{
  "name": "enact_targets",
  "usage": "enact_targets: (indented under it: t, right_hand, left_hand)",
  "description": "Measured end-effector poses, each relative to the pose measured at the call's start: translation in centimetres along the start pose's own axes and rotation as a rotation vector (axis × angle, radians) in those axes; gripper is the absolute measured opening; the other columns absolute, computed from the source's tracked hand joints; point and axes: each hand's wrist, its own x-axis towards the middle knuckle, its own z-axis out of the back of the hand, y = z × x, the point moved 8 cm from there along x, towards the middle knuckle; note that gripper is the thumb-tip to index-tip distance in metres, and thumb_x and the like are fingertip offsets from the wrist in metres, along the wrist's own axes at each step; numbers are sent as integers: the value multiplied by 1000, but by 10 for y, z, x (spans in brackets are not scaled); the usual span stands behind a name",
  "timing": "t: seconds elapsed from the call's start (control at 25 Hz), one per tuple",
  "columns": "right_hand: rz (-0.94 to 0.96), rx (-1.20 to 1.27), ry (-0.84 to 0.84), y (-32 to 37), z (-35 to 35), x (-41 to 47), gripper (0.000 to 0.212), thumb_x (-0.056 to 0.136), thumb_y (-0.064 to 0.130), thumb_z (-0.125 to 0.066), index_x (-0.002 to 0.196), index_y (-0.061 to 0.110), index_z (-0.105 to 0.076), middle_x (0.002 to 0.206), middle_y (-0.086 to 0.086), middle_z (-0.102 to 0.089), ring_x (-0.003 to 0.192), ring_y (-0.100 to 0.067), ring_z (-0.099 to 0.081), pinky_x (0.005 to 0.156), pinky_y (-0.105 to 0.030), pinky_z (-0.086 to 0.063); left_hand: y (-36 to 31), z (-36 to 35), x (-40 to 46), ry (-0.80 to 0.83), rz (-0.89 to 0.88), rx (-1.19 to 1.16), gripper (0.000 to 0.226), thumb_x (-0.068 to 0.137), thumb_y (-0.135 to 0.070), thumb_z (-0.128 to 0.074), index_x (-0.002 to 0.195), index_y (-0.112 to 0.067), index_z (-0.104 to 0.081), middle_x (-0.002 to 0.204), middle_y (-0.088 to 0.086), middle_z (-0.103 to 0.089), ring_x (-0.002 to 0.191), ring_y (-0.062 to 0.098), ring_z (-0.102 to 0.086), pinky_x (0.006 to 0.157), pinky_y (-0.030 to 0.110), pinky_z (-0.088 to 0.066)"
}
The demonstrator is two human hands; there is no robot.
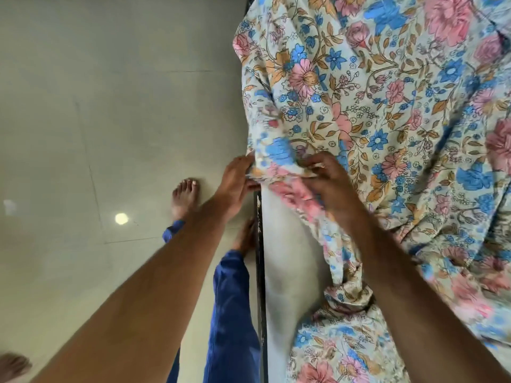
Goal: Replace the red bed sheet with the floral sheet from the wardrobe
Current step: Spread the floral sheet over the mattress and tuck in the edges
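Cotton print: the floral sheet lies rumpled across the bed, one edge bunched at the near side where a person stands barefoot on the pale tiled floor.
Left hand: the left hand pinches the sheet's edge at the bed's side, fingers curled round a fold of cloth.
Right hand: the right hand grips the same bunched edge just beside the left, fingers closed on the fabric; motion blur hides the finer detail.
Mattress: a bare white strip of mattress shows between the sheet's edge and the dark bed frame.
Red sheet: none in view, so it appears already off the bed.
Step in hand: by the look of it, spreading the floral sheet and drawing its edge toward the near side.
Next move: likely calls for pulling the bunched edge down over the exposed strip and then smoothing the twisted roll of cloth lying lower along the mattress.
Clothing: blue trousers, feet bare.
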Motion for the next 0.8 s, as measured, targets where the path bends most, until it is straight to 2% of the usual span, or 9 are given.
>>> enact_targets:
  t: [0.08, 0.16, 0.28, 0.4, 0.48, 0.56, 0.68, 0.76, 0.8]
  right_hand:
    - [356, -460, -109, 5, -36, -19, 32, 80, -9, -57, 103, 13, -57, 105, -1, -58, 89, -7, -61, 67, -28, -54]
    - [621, -881, -122, -14, -81, -45, 36, 71, -4, -65, 101, 16, -58, 109, -7, -56, 93, -19, -55, 72, -36, -51]
    - [455, -1167, -42, -88, -102, -60, 60, 70, 18, -80, 123, 18, -54, 126, -7, -52, 112, -27, -53, 89, -42, -53]
    - [351, -1158, -55, -126, -94, -64, 65, 70, 32, -80, 127, 15, -55, 132, -7, -52, 122, -27, -49, 98, -42, -46]
    - [393, -1150, -61, -129, -94, -65, 65, 65, 35, -80, 122, 14, -56, 127, -8, -54, 118, -28, -50, 97, -42, -46]
    - [422, -1148, -55, -126, -95, -72, 69, 61, 32, -80, 121, 13, -54, 116, -8, -58, 108, -28, -56, 91, -42, -50]
    - [306, -1049, -128, -133, -76, -89, 49, 72, 21, -78, 116, 13, -59, 97, -3, -67, 85, -23, -66, 74, -39, -57]
    - [109, -830, -145, -144, -58, -94, 31, 80, 19, -75, 108, 21, -62, 90, 4, -69, 77, -16, -63, 67, -34, -55]
    - [24, -637, -53, -148, -56, -92, 24, 82, 19, -75, 102, 24, -64, 87, 7, -69, 76, -12, -60, 66, -31, -51]
  left_hand:
    - [18, 22, -6, -65, -21, 149, 20, 104, -23, -51, 92, -13, -63, 73, 0, -66, 48, -3, -62, 63, 22, -50]
    - [41, 37, -28, -101, 7, 356, 24, 106, -17, -46, 83, -19, -54, 61, -1, -62, 43, -15, -53, 51, 5, -43]
    - [114, 57, -42, -17, 199, 340, 19, 102, -18, -53, 88, -8, -62, 69, 6, -61, 57, 8, -57, 49, 11, -44]
    - [150, 41, -66, 90, 300, 219, 46, 104, -45, -39, 92, -11, -68, 77, 4, -67, 75, 20, -62, 72, 31, -50]
    - [144, 34, -69, 118, 284, 74, 61, 106, -47, -28, 89, -14, -76, 82, 9, -72, 74, 23, -67, 76, 39, -54]
    - [118, 38, -64, 65, 197, 15, 53, 105, -34, -30, 93, -11, -76, 83, 15, -72, 75, 30, -68, 80, 44, -55]
    - [97, 51, -68, -19, 159, -78, 38, 97, -19, -41, 89, -6, -75, 86, 15, -72, 86, 31, -64, 98, 53, -44]
    - [98, 53, -73, -1, 171, -153, 33, 91, -21, -50, 88, -10, -80, 97, 16, -72, 96, 33, -62, 106, 53, -40]
    - [99, 54, -75, -5, 168, -169, 31, 90, -26, -53, 91, -14, -81, 108, 16, -71, 105, 35, -61, 106, 51, -40]
